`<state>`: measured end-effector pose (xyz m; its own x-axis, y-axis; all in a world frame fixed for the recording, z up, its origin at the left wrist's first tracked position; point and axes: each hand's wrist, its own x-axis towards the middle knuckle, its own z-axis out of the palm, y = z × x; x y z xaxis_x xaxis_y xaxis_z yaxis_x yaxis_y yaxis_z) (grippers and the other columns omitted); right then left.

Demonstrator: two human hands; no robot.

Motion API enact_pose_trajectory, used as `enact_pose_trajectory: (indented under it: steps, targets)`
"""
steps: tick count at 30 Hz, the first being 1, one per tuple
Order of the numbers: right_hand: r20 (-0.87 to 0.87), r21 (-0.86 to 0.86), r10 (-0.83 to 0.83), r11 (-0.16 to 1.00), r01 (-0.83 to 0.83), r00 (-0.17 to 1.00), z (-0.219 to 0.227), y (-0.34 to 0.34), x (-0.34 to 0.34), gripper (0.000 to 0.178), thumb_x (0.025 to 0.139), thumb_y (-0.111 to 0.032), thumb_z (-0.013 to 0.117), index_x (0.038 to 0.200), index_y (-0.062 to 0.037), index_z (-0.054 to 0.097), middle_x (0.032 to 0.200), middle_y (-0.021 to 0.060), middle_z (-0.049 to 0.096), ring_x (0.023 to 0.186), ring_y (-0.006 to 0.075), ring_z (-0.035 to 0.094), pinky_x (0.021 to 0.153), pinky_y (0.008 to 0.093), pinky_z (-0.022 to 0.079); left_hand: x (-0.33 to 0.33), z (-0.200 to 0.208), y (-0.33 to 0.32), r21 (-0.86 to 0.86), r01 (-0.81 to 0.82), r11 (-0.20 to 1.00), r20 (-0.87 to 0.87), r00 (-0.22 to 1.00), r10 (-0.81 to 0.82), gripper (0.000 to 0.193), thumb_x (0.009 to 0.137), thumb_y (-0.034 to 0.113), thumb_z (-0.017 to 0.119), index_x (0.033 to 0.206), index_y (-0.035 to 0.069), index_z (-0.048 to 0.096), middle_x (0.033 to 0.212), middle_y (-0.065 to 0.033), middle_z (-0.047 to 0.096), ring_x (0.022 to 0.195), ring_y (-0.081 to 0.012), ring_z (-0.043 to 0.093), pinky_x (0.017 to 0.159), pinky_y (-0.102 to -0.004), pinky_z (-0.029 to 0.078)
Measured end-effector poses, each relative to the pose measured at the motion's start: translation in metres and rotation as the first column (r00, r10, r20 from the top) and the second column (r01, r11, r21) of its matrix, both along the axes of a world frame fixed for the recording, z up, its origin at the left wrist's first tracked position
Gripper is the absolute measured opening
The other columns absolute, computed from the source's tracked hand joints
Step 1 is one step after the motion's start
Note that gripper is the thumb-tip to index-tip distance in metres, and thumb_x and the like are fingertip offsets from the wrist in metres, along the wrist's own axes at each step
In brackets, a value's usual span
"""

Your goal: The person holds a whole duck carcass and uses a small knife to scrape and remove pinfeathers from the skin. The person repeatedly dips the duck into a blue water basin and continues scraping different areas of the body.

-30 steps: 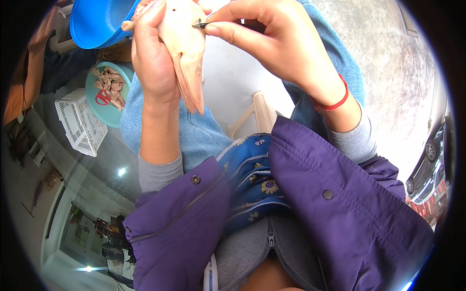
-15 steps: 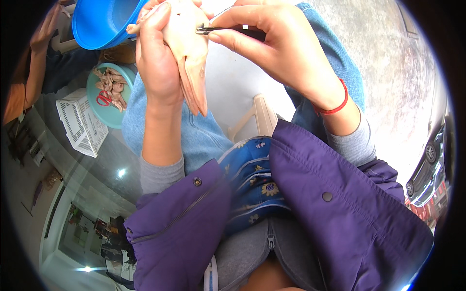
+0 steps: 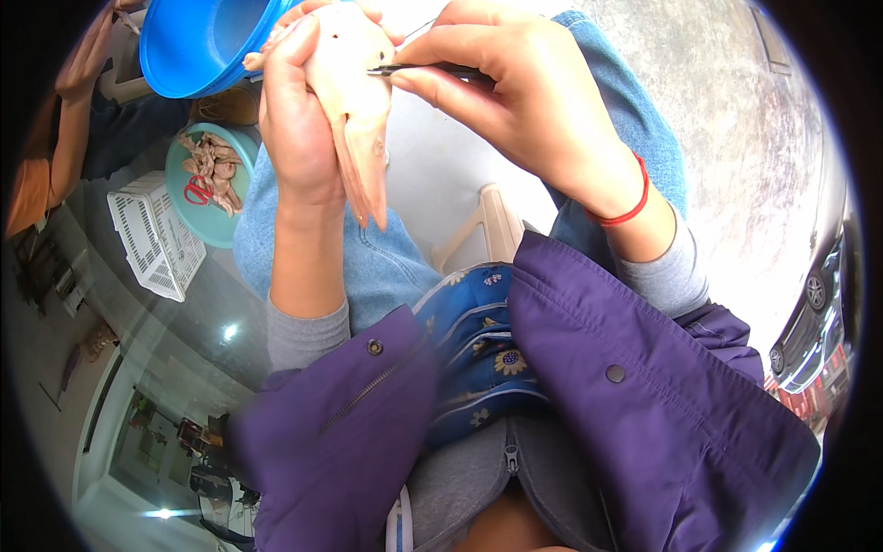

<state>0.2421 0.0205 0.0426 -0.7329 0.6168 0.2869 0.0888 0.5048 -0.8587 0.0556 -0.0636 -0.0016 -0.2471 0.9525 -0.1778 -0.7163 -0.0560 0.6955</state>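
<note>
My left hand is wrapped round a pale, plucked piece of poultry at the top of the view. Its split, tapering end hangs down past my wrist, and small dark spots mark its skin. From the right, my right hand pinches slim black tweezers between thumb and fingers. Their tip meets the poultry's right side, close to a dark spot. Part of the poultry's upper end lies behind my left fingers.
At upper left stands a blue bucket. Below it, a teal basin holds poultry pieces and red-handled scissors, beside a white perforated basket. Another person's arm shows at far left. A beige stool stands between my knees.
The poultry and both hands have shifted slightly left and down. The tweezers' tip still touches the skin, a little lower on it.
</note>
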Motion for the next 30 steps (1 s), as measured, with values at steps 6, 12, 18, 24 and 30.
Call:
enact_pose_trajectory:
  steps: [6,12,18,24,30]
  targets:
    - [0.013,0.042,-0.095,0.995,0.095,0.995,-0.0055,0.0043,0.0011,0.01,0.089,-0.013,0.074,0.096,-0.0049,0.075,0.081,0.0126,0.065,0.068,0.032,0.065,0.06,0.0376,0.051,0.0058,0.0053,-0.001,-0.064,-0.073,0.995,-0.202,0.978,0.058,0.036,0.107,0.028,0.035,0.123,0.003,0.055,0.118,-0.0181,0.065,0.106,-0.0276,0.066,0.092,-0.0372,0.059]
    - [0.114,0.123,-0.098,0.989,0.084,0.989,0.0009,-0.0003,0.0049,0.012,0.088,-0.014,0.075,0.097,-0.0065,0.075,0.08,0.0111,0.063,0.069,0.0317,0.065,0.061,0.0381,0.052,0.0019,0.0041,-0.0005,-0.028,-0.052,0.998,-0.174,0.984,0.046,0.036,0.107,0.028,0.034,0.122,0.003,0.056,0.119,-0.0177,0.066,0.106,-0.0256,0.066,0.094,-0.0359,0.058]
    - [0.092,0.159,-0.065,0.986,0.05,0.994,0.0001,0.0001,0.0021,0.012,0.087,-0.012,0.075,0.097,-0.0064,0.074,0.081,0.0102,0.063,0.069,0.031,0.065,0.061,0.0375,0.052,0.0042,0.003,-0.0016,-0.067,-0.068,0.995,-0.183,0.981,0.055,0.036,0.108,0.028,0.034,0.123,0.003,0.056,0.12,-0.0179,0.066,0.107,-0.0254,0.067,0.096,-0.0345,0.057]
    - [0.073,0.126,-0.089,0.989,0.08,0.993,0.002,0.0015,0.004,0.011,0.087,-0.01,0.074,0.097,-0.0061,0.073,0.081,0.0097,0.063,0.07,0.0299,0.065,0.061,0.0373,0.052,0.0019,0.0027,-0.0012,-0.023,-0.007,1.0,-0.139,0.99,0.004,0.036,0.108,0.028,0.034,0.123,0.004,0.055,0.12,-0.0181,0.066,0.108,-0.0247,0.067,0.097,-0.0344,0.056]
    - [0.036,0.128,-0.078,0.989,0.073,0.996,0.0001,-0.0007,0.0017,0.009,0.088,-0.01,0.073,0.096,-0.0057,0.074,0.081,0.0101,0.064,0.069,0.0298,0.065,0.061,0.0366,0.051,0.002,-0.0001,-0.0005,-0.044,-0.048,0.998,-0.141,0.989,0.042,0.034,0.107,0.027,0.035,0.122,0.004,0.056,0.12,-0.0186,0.066,0.108,-0.0254,0.067,0.097,-0.0348,0.057]
